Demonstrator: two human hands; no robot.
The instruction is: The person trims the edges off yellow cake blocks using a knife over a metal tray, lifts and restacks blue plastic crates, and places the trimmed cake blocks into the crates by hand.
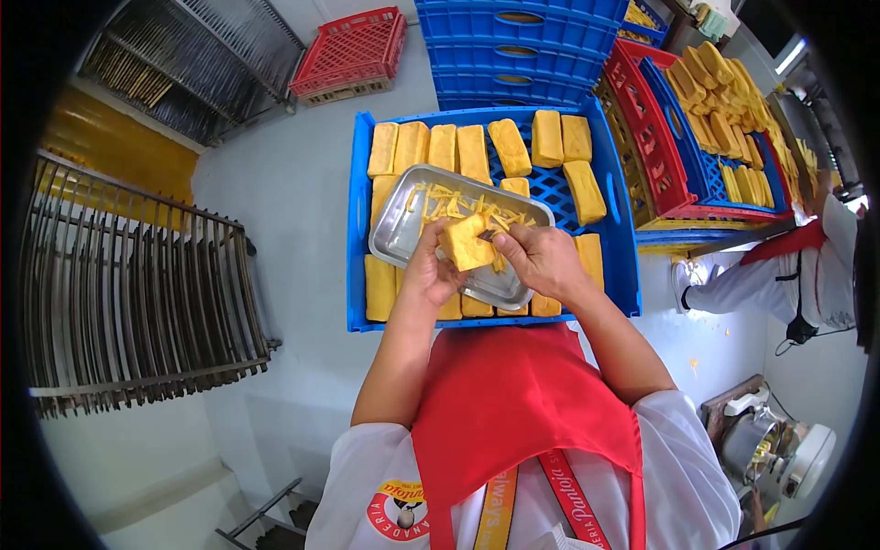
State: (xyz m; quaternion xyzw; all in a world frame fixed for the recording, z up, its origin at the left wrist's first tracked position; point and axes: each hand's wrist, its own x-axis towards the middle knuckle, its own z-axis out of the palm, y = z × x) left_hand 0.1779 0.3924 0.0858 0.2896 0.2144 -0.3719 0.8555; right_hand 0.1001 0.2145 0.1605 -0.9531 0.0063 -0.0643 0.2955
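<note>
My left hand [429, 268] is closed around a small yellow bread loaf [465, 247], holding it tilted over a metal tray [396, 236]. My right hand [550, 261] grips a small knife [487, 236]; only a short dark piece of its blade shows against the loaf's right side, and the handle is hidden in the fingers. Thin yellow bread trimmings [442, 198] lie in the tray under both hands. The tray rests on top of several bread loaves [509, 147] in a blue crate [356, 247].
Stacked blue crates [518, 60] stand behind. At right, a red crate [646, 119] and a blue one hold more loaves and trimmings [720, 92], with another person [807, 266] beside them. Metal racks [147, 284] stand at left; a red crate [353, 46] sits on the floor.
</note>
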